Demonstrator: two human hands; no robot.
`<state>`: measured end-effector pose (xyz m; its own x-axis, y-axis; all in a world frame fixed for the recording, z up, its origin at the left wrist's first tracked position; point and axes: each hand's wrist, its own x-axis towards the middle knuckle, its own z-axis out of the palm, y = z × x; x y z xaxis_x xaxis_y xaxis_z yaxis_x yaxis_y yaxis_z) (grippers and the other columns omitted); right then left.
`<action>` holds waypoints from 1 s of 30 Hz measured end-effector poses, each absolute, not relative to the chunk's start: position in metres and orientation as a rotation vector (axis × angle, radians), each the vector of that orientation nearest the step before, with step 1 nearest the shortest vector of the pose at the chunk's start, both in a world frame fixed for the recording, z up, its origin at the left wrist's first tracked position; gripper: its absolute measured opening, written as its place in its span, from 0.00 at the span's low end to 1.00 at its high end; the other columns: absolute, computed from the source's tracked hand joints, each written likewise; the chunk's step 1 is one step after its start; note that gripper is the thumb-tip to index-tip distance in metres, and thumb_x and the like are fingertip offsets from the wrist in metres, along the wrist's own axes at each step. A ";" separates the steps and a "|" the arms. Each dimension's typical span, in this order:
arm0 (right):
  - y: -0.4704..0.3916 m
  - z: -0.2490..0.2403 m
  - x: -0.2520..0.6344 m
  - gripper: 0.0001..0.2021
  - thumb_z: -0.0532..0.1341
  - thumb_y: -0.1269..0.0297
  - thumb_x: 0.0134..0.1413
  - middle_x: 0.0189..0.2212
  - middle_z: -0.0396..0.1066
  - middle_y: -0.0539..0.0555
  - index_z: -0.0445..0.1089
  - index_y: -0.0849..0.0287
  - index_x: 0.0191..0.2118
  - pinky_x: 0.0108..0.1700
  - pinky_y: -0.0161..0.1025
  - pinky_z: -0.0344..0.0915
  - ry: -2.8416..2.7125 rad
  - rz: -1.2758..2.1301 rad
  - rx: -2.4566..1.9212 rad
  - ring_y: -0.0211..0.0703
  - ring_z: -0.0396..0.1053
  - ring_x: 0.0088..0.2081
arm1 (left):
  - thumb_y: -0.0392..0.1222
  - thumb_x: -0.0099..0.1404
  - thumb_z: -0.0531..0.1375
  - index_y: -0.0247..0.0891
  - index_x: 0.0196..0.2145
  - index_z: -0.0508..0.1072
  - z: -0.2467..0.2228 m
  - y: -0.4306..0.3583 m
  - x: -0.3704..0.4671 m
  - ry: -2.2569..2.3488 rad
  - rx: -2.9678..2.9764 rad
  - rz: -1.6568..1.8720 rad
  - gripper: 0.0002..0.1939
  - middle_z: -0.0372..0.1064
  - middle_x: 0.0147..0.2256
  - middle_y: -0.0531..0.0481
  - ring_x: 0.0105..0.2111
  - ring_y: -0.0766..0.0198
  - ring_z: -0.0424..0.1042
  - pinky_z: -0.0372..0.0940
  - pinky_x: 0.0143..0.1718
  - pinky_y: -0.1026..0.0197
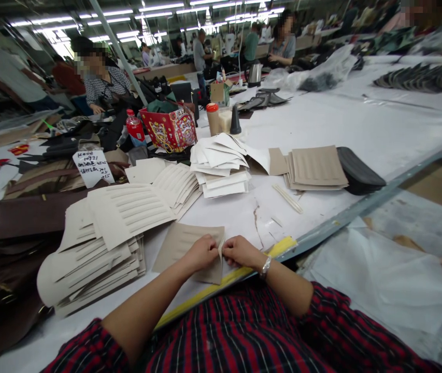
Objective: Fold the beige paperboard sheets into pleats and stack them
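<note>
A tan ribbed panel [182, 241] lies at the table's front edge. My left hand [205, 252] is closed in a pinch at the panel's right edge. Right beside it, my right hand [238, 250] pinches the same edge, where a thin pale strip shows between the fingers. Whether that strip is a separate piece or the panel's own lifted edge, I cannot tell. Left of the hands rises a stack of cream ribbed panels [123, 212]. Beyond them stands a pile of white pieces [221, 160], and to the right sits a stack of tan ribbed panels [316, 166].
Dark curved pieces [360, 171] lie by the tan stack, near the table edge. Pale narrow strips [287, 199] rest in front. Farther back are a red patterned box [170, 127], a red-labelled bottle [135, 127] and a lidded cup [213, 118]. Brown bags [30, 217] crowd the left; people work behind.
</note>
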<state>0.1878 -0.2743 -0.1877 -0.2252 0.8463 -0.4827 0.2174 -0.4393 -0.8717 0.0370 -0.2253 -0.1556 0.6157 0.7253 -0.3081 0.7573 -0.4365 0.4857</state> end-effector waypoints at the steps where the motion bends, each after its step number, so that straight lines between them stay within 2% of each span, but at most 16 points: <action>1: -0.274 -0.186 0.188 0.05 0.54 0.69 0.41 0.14 0.65 0.47 0.65 0.62 0.23 0.16 0.25 0.54 -1.265 1.718 -1.558 0.30 0.60 0.14 | 0.33 0.54 0.51 0.36 0.22 0.68 -0.157 -0.224 0.035 1.145 2.236 -0.049 0.08 0.62 0.27 0.52 0.30 0.66 0.63 0.59 0.33 0.65; 6: -0.275 -0.182 0.185 0.05 0.54 0.69 0.41 0.13 0.65 0.48 0.65 0.62 0.21 0.15 0.26 0.54 -1.299 1.655 -1.678 0.31 0.60 0.13 | 0.35 0.54 0.51 0.36 0.23 0.69 -0.161 -0.221 0.028 1.084 2.169 0.049 0.08 0.63 0.27 0.53 0.29 0.67 0.64 0.59 0.33 0.66; 12: -0.277 -0.183 0.181 0.09 0.52 0.66 0.46 0.14 0.66 0.49 0.68 0.62 0.27 0.20 0.29 0.58 -1.463 1.543 -1.814 0.35 0.64 0.17 | 0.35 0.53 0.51 0.35 0.23 0.69 -0.164 -0.221 0.022 1.046 2.099 0.126 0.08 0.63 0.27 0.53 0.30 0.67 0.64 0.60 0.34 0.66; 14: -0.279 -0.178 0.180 0.07 0.53 0.65 0.47 0.17 0.67 0.50 0.67 0.61 0.28 0.25 0.31 0.59 -1.580 1.344 -1.867 0.36 0.65 0.21 | 0.35 0.54 0.51 0.36 0.23 0.69 -0.166 -0.221 0.020 1.036 2.089 0.142 0.08 0.63 0.27 0.53 0.30 0.67 0.64 0.60 0.34 0.66; 17: -0.284 -0.168 0.175 0.05 0.57 0.65 0.47 0.28 0.68 0.52 0.65 0.60 0.32 0.33 0.32 0.59 -1.792 0.787 -1.871 0.37 0.65 0.30 | 0.35 0.54 0.51 0.36 0.23 0.69 -0.167 -0.220 0.019 1.030 2.085 0.157 0.08 0.63 0.26 0.54 0.30 0.67 0.64 0.60 0.34 0.66; 19: -0.286 -0.165 0.170 0.04 0.55 0.66 0.51 0.32 0.67 0.53 0.65 0.59 0.33 0.36 0.33 0.58 -1.946 0.629 -1.842 0.37 0.64 0.33 | 0.35 0.54 0.51 0.37 0.23 0.70 -0.168 -0.220 0.019 1.036 2.085 0.164 0.08 0.63 0.26 0.54 0.29 0.67 0.64 0.59 0.34 0.65; 24: -0.288 -0.168 0.163 0.08 0.52 0.66 0.56 0.32 0.66 0.53 0.67 0.59 0.34 0.37 0.33 0.56 -2.087 0.669 -1.967 0.38 0.64 0.34 | 0.35 0.56 0.51 0.37 0.22 0.68 -0.171 -0.223 0.020 1.087 2.107 0.184 0.09 0.62 0.26 0.53 0.30 0.66 0.63 0.60 0.34 0.64; 27: -0.289 -0.172 0.169 0.08 0.52 0.67 0.55 0.31 0.67 0.53 0.67 0.60 0.33 0.39 0.34 0.57 -1.957 0.753 -1.950 0.38 0.64 0.35 | 0.34 0.57 0.51 0.37 0.23 0.66 -0.173 -0.227 0.021 1.122 2.138 0.195 0.08 0.61 0.27 0.51 0.32 0.64 0.63 0.59 0.37 0.63; 30: -0.293 -0.175 0.179 0.09 0.50 0.66 0.55 0.26 0.68 0.51 0.67 0.60 0.33 0.36 0.34 0.59 -1.730 0.896 -1.924 0.37 0.65 0.31 | 0.36 0.58 0.51 0.36 0.25 0.65 -0.174 -0.234 0.025 1.148 2.172 0.187 0.06 0.61 0.30 0.49 0.34 0.62 0.63 0.59 0.38 0.61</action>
